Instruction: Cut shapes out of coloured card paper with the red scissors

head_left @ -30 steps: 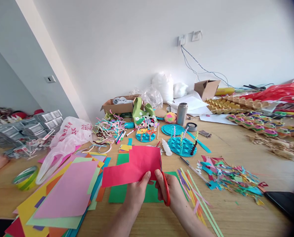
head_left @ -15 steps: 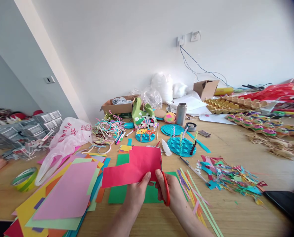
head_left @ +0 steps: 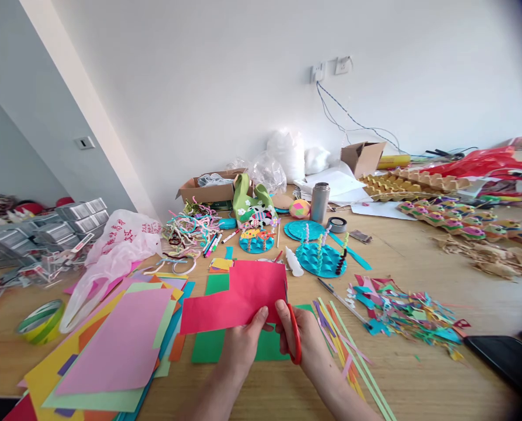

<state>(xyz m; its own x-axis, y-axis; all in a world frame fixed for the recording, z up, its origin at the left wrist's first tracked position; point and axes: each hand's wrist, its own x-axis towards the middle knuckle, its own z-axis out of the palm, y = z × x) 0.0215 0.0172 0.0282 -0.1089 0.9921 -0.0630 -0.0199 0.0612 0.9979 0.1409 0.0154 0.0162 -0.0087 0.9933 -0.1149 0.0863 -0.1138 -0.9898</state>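
Observation:
A red sheet of paper [head_left: 247, 292] with a notch cut from its upper left is held up over the table. My left hand [head_left: 244, 339] pinches its lower edge, thumb on top. In my right hand [head_left: 302, 330] is a pair of scissors with red handles [head_left: 296, 342]; the blades are at the paper's right edge and mostly hidden by it. The right thumb lies against the paper's lower right corner. Below the red paper lies a green sheet [head_left: 208, 348], partly covered.
Stacked coloured paper [head_left: 116, 339] and a roll of tape [head_left: 41, 323] lie to the left. Paper strips [head_left: 352, 356] and a heap of scraps [head_left: 410, 313] are on the right. Behind stand a blue craft base [head_left: 320, 260], a glue bottle [head_left: 294, 262] and a metal flask [head_left: 320, 203].
Both hands, the red paper and the scissors keep nearly the same pose. The view has shifted slightly, and the bare hand at the far left edge has mostly left the picture.

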